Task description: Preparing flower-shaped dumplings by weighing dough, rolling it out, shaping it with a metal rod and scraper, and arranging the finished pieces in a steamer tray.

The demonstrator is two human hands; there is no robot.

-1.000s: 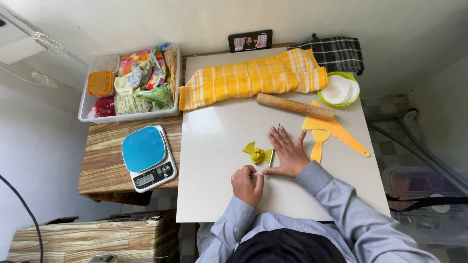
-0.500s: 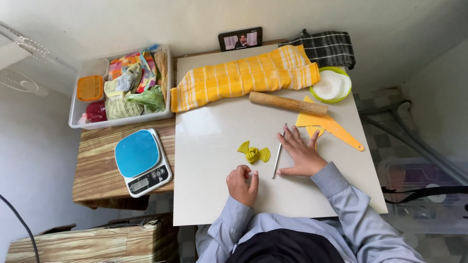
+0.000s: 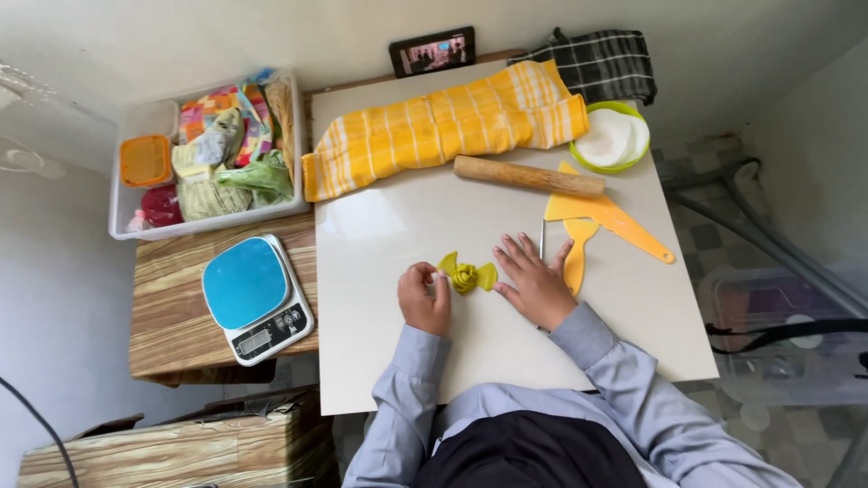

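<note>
White-walled corner, seen from above; pale glossy tabletop (image 3: 407,352) fills the middle of the view.

Yellow-green dough piece (image 3: 467,275) lies on the tabletop between both hands: a coiled, rose-like centre with a flat wing to each side. Looks soft, light and easily dented; thin wings would likely tear or stretch if pulled. Judged best taken low at the coiled centre with a light pinch, or lifted from underneath, not by the wings. On the glossy surface it may stick a little.

Left hand (image 3: 426,299) just left of the piece, fingers curled in loosely as a half fist; whether they pinch anything I cannot tell. Right hand (image 3: 533,281) just right of it, palm down, fingers spread and flat on the tabletop, gripping nothing. A thin metal blade or rod (image 3: 542,240) lies beyond its fingertips.

Further out: yellow plastic scrapers (image 3: 604,220) to the right, wooden rolling pin (image 3: 528,176) beyond, yellow striped cloth (image 3: 441,126) covering something long. Green-rimmed bowl (image 3: 614,140) with white contents at the far right corner, dark checked cloth (image 3: 599,61) behind it. A phone (image 3: 433,51) leans against the wall. Left, on a lower wooden table (image 3: 172,307): blue-topped kitchen scale (image 3: 255,295) and a clear bin (image 3: 203,149) of coloured packets.
</note>
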